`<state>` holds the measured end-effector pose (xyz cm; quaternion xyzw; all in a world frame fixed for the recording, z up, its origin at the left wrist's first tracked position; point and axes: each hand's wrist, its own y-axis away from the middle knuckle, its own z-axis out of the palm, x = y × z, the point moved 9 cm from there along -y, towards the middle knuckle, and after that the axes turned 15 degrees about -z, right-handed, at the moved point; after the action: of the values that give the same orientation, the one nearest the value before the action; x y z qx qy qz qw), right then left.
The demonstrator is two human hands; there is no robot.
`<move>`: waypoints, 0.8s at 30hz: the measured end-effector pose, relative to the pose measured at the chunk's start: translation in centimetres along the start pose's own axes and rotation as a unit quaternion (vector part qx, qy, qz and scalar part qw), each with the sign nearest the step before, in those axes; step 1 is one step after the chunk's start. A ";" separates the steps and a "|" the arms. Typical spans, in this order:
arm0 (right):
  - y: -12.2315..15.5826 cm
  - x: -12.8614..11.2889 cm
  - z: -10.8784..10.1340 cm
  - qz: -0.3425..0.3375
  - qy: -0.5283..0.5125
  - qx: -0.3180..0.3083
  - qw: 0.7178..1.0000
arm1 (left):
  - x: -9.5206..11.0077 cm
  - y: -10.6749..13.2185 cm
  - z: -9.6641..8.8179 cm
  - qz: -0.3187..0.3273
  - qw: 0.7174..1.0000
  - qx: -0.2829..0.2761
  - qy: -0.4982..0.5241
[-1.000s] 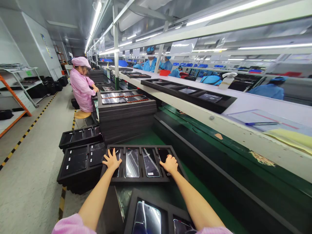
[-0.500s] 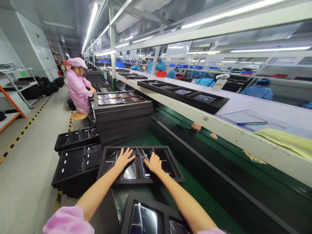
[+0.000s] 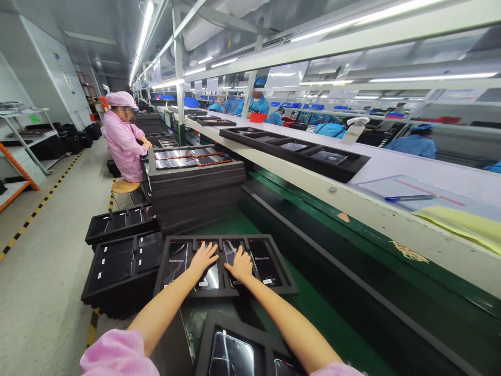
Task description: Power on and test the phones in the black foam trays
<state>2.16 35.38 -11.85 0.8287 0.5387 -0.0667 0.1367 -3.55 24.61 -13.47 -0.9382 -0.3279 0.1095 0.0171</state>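
A black foam tray (image 3: 290, 288) in front of me holds several smartphones in separate slots. My left hand (image 3: 203, 259) rests with spread fingers on the upper part of a phone (image 3: 212, 278) in a middle slot. Beside it, my right hand (image 3: 240, 265) has its index finger stretched out and its thumb apart, over the neighbouring phone (image 3: 231, 249); whether the fingertips touch the glass I cannot tell. The outer phones, one on the left (image 3: 175, 265) and one on the right (image 3: 265, 267), show lit screens reading "Blackview". White labels stick to some lower edges.
Nearest me is another foam tray (image 3: 213, 319) with phones. Trays of dark phones (image 3: 117, 261) stand stacked at left. Behind rises a tall tray stack (image 3: 195, 196). A white bench (image 3: 376, 162) runs along the right, bearing a long tray (image 3: 336, 169). A co-worker in pink (image 3: 121, 141) sits beyond.
My right hand has shifted slightly left, uncovering the right phone's "Blackview" lettering. My left hand has moved slightly right on its phone. The camera view has shifted a little.
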 end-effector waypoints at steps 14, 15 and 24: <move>-0.3 0.8 -0.3 -0.022 0.019 0.014 0.999 | 1.0 0.7 -0.5 0.084 0.989 0.111 -0.041; -0.3 0.8 -0.3 -0.023 0.020 0.015 0.999 | 1.1 0.6 -0.4 0.088 0.989 0.114 -0.041; -0.6 0.8 -0.2 -0.033 0.023 0.009 0.999 | 1.3 0.5 0.4 0.084 0.988 0.125 -0.044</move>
<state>1.96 36.34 -11.91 0.8128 0.5684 -0.0567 0.1146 -2.38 25.03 -14.19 -0.9472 -0.2317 0.1923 0.1104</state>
